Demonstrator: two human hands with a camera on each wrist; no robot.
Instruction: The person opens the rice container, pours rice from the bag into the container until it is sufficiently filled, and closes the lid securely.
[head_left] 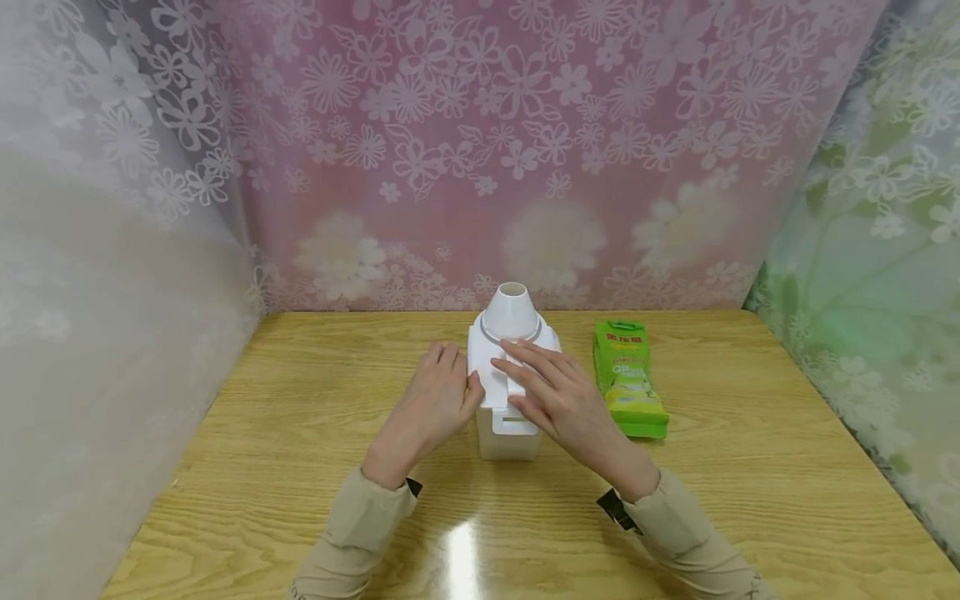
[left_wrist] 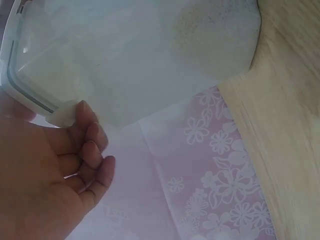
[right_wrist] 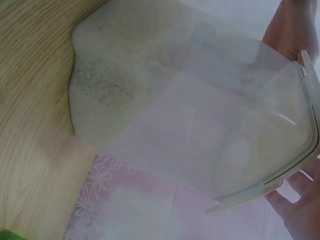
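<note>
A tall translucent storage container [head_left: 510, 448] stands upright on the table, its white lid [head_left: 491, 379] topped by a white cone-shaped piece [head_left: 512, 314] with an open end. Pale rice-like grains [right_wrist: 107, 85] lie at its bottom in the right wrist view. My left hand [head_left: 431, 392] is at the lid's left edge, thumb along the top. Its curled fingers hold the white side clip [left_wrist: 62, 115] in the left wrist view. My right hand [head_left: 562, 396] rests over the lid, fingers extended across the top near a raised white part; it grips nothing.
A green and yellow food packet [head_left: 630, 379] lies on the wooden table [head_left: 315, 433] just right of the container. Pink floral curtain [head_left: 450, 167] hangs along the table's back edge, with more floral sheets at both sides.
</note>
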